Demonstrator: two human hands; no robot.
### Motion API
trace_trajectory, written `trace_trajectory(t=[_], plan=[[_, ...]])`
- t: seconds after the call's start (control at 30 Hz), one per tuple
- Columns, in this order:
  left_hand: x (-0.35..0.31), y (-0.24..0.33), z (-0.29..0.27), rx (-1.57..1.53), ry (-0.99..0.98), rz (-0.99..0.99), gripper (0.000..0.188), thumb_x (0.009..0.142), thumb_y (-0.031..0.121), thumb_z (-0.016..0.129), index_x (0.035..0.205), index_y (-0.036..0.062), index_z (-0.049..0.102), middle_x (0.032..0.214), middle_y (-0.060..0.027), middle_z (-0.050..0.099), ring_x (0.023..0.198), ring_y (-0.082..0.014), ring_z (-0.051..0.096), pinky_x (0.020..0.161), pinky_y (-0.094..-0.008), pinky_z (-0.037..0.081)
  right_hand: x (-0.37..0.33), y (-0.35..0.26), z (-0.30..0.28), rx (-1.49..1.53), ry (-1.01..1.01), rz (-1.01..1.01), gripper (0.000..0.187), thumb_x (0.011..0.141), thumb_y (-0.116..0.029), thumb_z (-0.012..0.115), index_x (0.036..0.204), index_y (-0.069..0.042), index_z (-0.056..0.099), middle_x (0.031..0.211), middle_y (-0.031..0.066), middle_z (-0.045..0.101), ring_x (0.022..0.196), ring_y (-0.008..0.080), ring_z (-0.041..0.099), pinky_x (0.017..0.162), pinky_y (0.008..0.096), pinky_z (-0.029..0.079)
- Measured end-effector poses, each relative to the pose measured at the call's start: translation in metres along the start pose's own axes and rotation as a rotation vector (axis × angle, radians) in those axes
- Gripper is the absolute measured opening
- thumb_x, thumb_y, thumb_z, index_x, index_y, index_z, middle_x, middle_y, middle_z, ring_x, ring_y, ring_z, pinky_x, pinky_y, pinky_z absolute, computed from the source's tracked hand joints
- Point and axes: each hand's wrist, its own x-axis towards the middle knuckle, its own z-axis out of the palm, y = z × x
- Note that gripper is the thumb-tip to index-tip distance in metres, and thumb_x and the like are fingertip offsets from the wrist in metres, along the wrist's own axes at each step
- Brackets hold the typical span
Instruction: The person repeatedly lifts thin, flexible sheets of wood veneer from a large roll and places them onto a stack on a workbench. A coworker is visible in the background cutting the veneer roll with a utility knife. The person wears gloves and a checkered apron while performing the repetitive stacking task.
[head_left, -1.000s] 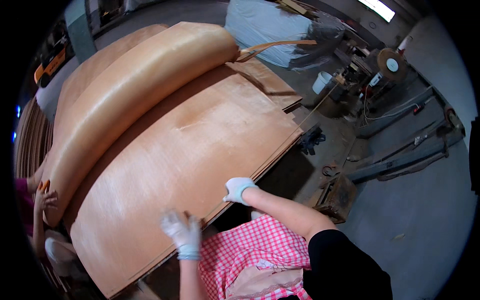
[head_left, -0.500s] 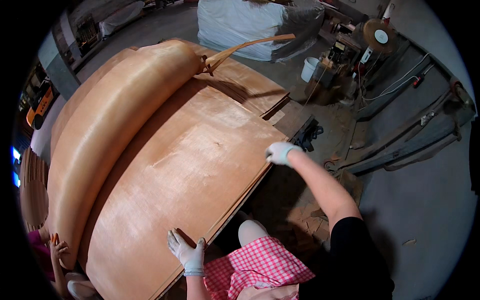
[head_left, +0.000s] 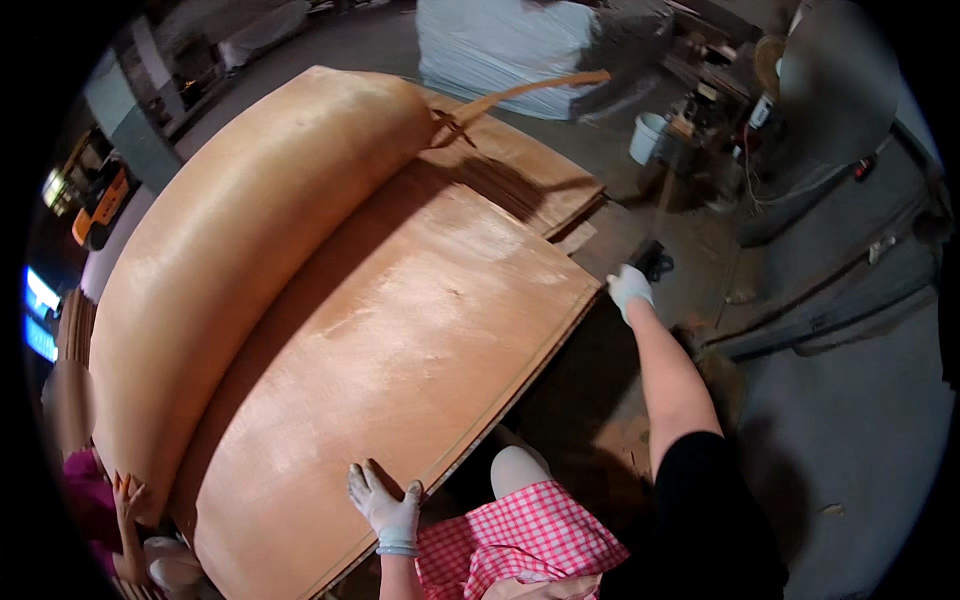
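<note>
Head view: bowed wooden sheet (head_left: 250, 230) at left, flat wooden sheet (head_left: 380, 360) beside it, the person's left hand (head_left: 385, 508) and right hand (head_left: 630, 288) along the near side.
At far left, a co-worker's hand (head_left: 128, 495) rests against the bowed sheet's lower end. The flat sheet's open face stretches from the bowed sheet's shadow to the near edge, which slants up rightward to a corner. By that edge, the gloved left hand lies palm down on the flat sheet, fingers spread, thumb apart. The gloved right hand is at the corner, fingers partly bent; whether it grips the edge, I cannot tell. Floor (head_left: 845, 440) extends farther right.
</note>
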Motion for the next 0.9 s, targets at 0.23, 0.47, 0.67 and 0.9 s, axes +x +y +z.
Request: trace_trajectory(t=[0.23, 0.47, 0.67, 0.9], plan=[[-0.001, 0.001, -0.002, -0.034, 0.078, 0.036, 0.09, 0.07, 0.033, 0.077, 0.142, -0.0015, 0.036, 0.149, -0.0248, 0.031, 0.14, -0.0409, 0.023, 0.117, -0.0488, 0.016, -0.143, -0.011, 0.036, 0.404, 0.013, -0.453, 0.028, 0.089, -0.023, 0.062, 0.102, 0.001, 0.066, 0.101, 0.0237, 0.066, 0.097, 0.0406, 0.061, 0.086, 0.044, 0.049], [-0.064, 0.044, -0.049, -0.458, 0.286, 0.472, 0.046, 0.068, 0.019, 0.082, 0.105, 0.0044, 0.059, 0.107, -0.0162, 0.061, 0.102, -0.0347, 0.058, 0.09, -0.0431, 0.046, -0.336, -0.074, 0.033, 0.658, -0.505, -0.893, 0.021, 0.09, -0.024, 0.062, 0.09, -0.002, 0.062, 0.093, 0.015, 0.063, 0.091, 0.0323, 0.062, 0.082, 0.0387, 0.049], [-0.128, 0.031, -0.07, -0.669, 0.276, 0.417, 0.033, 0.07, 0.015, 0.08, 0.096, 0.0043, 0.063, 0.094, -0.0136, 0.066, 0.085, -0.0306, 0.064, 0.077, -0.0394, 0.052, -0.429, -0.095, 0.023, 0.775, -0.834, -1.002, 0.019, 0.093, -0.016, 0.06, 0.098, 0.002, 0.061, 0.13, 0.0206, 0.054, 0.12, 0.0313, 0.053, 0.097, 0.0384, 0.045], [-0.15, 0.012, -0.057, -0.832, 0.284, 0.254, 0.02, 0.078, 0.002, 0.072, 0.096, 0.0009, 0.063, 0.094, -0.009, 0.063, 0.081, -0.0174, 0.061, 0.071, -0.0272, 0.05, -0.46, -0.097, 0.038, 0.825, -0.946, -0.936, 0.024, 0.092, -0.007, 0.058, 0.114, 0.003, 0.056, 0.122, 0.0149, 0.058, 0.111, 0.0198, 0.058, 0.095, 0.0325, 0.048]])
